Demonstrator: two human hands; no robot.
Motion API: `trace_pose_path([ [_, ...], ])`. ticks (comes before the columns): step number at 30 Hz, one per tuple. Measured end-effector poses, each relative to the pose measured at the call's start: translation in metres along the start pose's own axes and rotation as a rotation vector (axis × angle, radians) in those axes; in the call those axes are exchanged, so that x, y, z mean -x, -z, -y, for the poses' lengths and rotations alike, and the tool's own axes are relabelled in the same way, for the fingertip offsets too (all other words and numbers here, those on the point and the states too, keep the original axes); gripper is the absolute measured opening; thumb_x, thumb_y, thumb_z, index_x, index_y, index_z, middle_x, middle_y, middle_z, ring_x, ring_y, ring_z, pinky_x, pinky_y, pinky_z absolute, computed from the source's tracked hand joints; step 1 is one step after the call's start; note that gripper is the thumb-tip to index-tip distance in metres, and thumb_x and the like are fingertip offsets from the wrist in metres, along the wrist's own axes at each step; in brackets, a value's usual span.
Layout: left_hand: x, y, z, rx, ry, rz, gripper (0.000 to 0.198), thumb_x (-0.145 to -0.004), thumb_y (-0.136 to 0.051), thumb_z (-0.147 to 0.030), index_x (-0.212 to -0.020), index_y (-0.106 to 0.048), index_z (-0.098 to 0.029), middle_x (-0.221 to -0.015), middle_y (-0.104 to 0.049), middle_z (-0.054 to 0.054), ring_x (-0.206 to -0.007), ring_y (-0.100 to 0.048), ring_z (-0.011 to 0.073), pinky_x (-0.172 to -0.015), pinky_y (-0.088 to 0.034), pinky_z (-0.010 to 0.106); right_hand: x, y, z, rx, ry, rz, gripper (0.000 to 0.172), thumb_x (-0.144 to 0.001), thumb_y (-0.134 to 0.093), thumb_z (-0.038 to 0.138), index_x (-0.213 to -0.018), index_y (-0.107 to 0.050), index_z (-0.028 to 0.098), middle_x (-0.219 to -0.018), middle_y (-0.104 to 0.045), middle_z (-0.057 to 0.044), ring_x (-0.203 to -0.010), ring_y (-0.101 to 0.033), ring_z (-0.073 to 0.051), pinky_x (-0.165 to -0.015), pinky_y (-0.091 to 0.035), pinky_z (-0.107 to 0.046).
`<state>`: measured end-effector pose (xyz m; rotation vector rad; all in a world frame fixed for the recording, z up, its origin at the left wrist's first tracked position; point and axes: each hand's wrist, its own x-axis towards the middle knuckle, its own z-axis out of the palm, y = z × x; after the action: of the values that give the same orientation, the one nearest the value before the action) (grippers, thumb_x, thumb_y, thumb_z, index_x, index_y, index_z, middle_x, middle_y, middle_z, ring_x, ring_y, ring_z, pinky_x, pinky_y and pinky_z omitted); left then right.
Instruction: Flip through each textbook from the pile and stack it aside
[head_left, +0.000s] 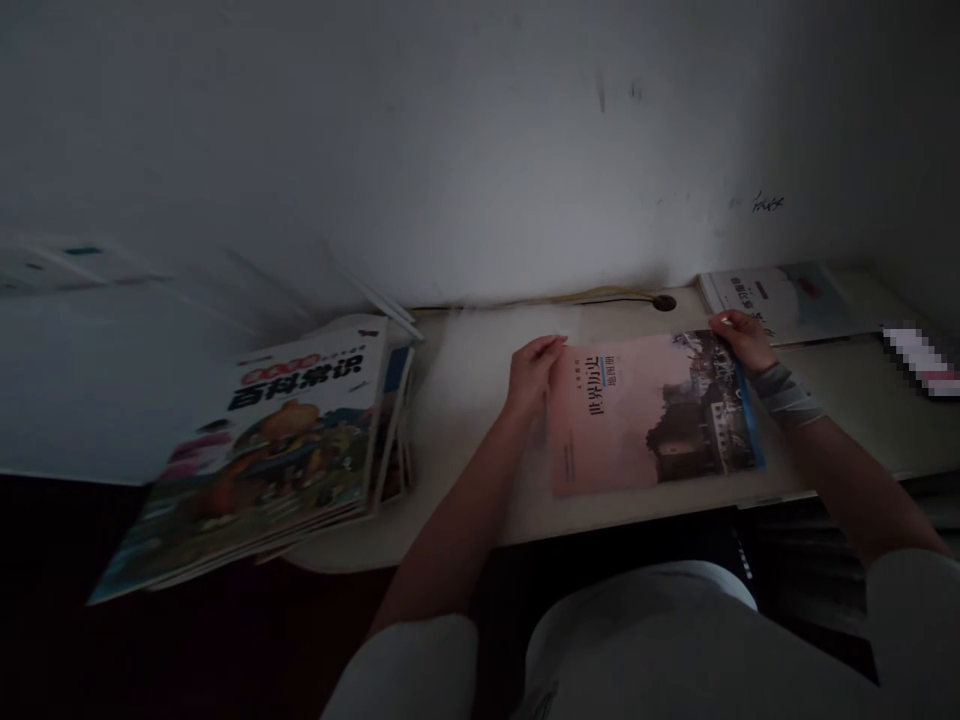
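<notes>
A pink book [645,415] with a dark photo on its cover lies flat on the pale desk [465,400], turned sideways. My left hand [534,372] grips its left edge, fingers curled over the top corner. My right hand [739,338] holds the far right corner, fingers bent on the cover. A grey band wraps my right wrist.
A stack of colourful picture books [277,450] sits at the left, overhanging the desk's front edge. More books [780,300] lie against the white wall at the back right. A cable and a round hole [664,302] run along the wall. The room is dim.
</notes>
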<state>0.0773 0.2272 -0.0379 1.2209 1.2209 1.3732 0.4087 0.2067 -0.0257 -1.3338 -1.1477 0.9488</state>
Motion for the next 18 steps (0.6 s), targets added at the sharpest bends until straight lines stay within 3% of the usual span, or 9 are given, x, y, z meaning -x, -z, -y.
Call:
trace_pose_path([
  [4, -0.003, 0.005, 0.000, -0.174, -0.100, 0.014, 0.025, -0.069, -0.063, -0.038, -0.079, -0.070, -0.016, -0.082, -0.070, 0.004, -0.081, -0.061, 0.0153, -0.079, -0.045, 0.028, -0.001, 0.012, -0.002, -0.042, -0.068, 0.107, 0.037, -0.050, -0.077, 0.048, -0.067, -0.059, 0.021, -0.058, -0.059, 0.004, -0.056, -0.053, -0.013, -0.059, -0.046, -0.030],
  [9, -0.003, 0.005, 0.007, -0.327, -0.139, 0.000, 0.022, -0.074, -0.056, -0.035, -0.076, -0.068, -0.016, -0.077, -0.068, 0.003, -0.077, -0.059, 0.0149, -0.072, -0.045, 0.025, -0.004, 0.020, -0.017, 0.092, 0.165, 0.057, 0.025, -0.057, -0.074, 0.042, -0.068, -0.063, 0.022, -0.072, -0.066, 0.001, -0.071, -0.059, -0.016, -0.073, -0.047, -0.031],
  [13, -0.009, 0.004, 0.013, -0.468, -0.150, 0.004, 0.022, -0.078, -0.053, -0.033, -0.078, -0.067, -0.017, -0.077, -0.067, 0.002, -0.073, -0.058, 0.0142, -0.071, -0.044, 0.026, -0.010, 0.019, -0.028, 0.267, 0.246, -0.003, 0.017, -0.065, -0.067, 0.036, -0.068, -0.060, 0.021, -0.067, -0.062, 0.001, -0.066, -0.056, -0.015, -0.070, -0.046, -0.031],
  [18, -0.012, 0.003, 0.015, -0.783, -0.177, 0.065, 0.023, -0.083, -0.048, -0.029, -0.083, -0.067, -0.018, -0.082, -0.069, 0.005, -0.077, -0.060, 0.0166, -0.072, -0.042, 0.027, -0.010, 0.011, -0.033, 0.717, 0.325, -0.050, 0.007, -0.074, -0.054, 0.025, -0.069, -0.053, 0.021, -0.070, -0.060, -0.002, -0.067, -0.055, -0.018, -0.067, -0.042, -0.030],
])
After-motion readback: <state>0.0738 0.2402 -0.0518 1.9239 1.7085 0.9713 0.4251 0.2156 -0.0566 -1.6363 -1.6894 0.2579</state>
